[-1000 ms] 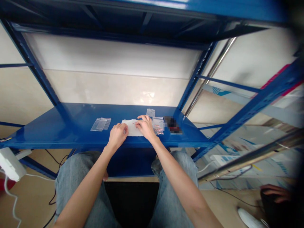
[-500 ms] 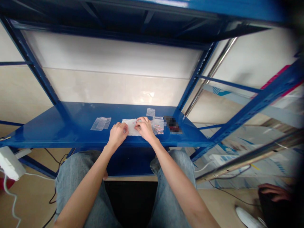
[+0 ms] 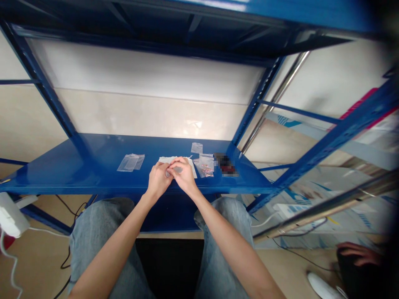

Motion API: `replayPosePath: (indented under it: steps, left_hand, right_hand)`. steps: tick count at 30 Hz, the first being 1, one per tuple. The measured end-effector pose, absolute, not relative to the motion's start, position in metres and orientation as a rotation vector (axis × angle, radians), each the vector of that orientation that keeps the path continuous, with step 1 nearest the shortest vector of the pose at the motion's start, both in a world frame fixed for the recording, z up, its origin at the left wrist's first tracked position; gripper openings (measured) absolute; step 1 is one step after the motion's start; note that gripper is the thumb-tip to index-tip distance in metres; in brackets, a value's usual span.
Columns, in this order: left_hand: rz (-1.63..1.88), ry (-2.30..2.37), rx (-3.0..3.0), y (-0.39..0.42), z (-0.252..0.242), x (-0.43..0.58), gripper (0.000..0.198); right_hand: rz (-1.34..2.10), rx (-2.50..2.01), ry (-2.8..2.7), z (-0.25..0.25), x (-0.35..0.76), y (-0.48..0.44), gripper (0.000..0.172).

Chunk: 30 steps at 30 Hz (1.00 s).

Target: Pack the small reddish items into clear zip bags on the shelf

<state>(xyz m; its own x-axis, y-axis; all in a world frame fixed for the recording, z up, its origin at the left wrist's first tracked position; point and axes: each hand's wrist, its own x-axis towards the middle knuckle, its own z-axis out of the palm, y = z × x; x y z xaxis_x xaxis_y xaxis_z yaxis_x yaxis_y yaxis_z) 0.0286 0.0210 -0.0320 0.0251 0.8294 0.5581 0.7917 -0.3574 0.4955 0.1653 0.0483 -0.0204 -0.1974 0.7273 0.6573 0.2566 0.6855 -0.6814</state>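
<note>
My left hand (image 3: 159, 177) and my right hand (image 3: 183, 173) meet fingertip to fingertip above a white sheet (image 3: 193, 169) on the blue shelf. Both are closed in a pinch. A small greyish bit shows between the fingers, too tiny to name. Much of the sheet is hidden under the hands. Just right of it lie clear plastic bags (image 3: 205, 167), with small copper-coloured pieces in them. Behind these is a small clear bag (image 3: 196, 148). Flat clear bags (image 3: 131, 162) overlap to the left of my hands.
A dark, pixelated item (image 3: 226, 165) lies at the right of the blue shelf (image 3: 93, 166). Another blue shelf (image 3: 193, 33) hangs overhead, with uprights at both sides. A white power device (image 3: 12, 214) with cables is at lower left. Another person's hand (image 3: 358, 252) shows at lower right.
My right hand has moved left from the sheet's middle to meet my left hand, which has shifted slightly right. The sheet's right part is now uncovered.
</note>
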Motion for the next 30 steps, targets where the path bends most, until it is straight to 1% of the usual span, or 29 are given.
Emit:
replayPosePath:
  steps: [10, 15, 17, 20, 23, 27, 30]
  left_hand:
    - [1.263, 1.855, 2.117, 0.026, -0.037, 0.023, 0.016]
    - [1.328, 1.827, 2.082, 0.028, -0.036, 0.016, 0.01]
    - [1.393, 1.783, 2.047, 0.03, -0.034, 0.012, 0.01]
    - [1.506, 1.662, 1.978, 0.031, -0.028, 0.009, 0.014]
    - [1.596, 1.43, 1.832, 0.031, -0.02, 0.01, 0.017]
    - [1.621, 1.165, 1.581, 0.029, -0.011, 0.014, 0.014]
    - [1.602, 0.985, 1.36, 0.026, -0.008, 0.016, 0.019]
  right_hand:
    - [0.415, -0.863, -1.79, -0.026, 0.154, 0.054, 0.017]
    - [0.368, -0.913, -1.656, -0.027, 0.163, 0.072, 0.012]
    - [0.323, -0.969, -1.572, -0.028, 0.177, 0.086, 0.013]
    - [0.271, -1.093, -1.602, -0.031, 0.196, 0.106, 0.014]
    - [0.198, -1.265, -1.733, -0.036, 0.204, 0.114, 0.013]
    - [0.05, -1.348, -1.873, -0.043, 0.203, 0.109, 0.007]
    - [-0.008, -1.353, -1.911, -0.045, 0.204, 0.106, 0.007]
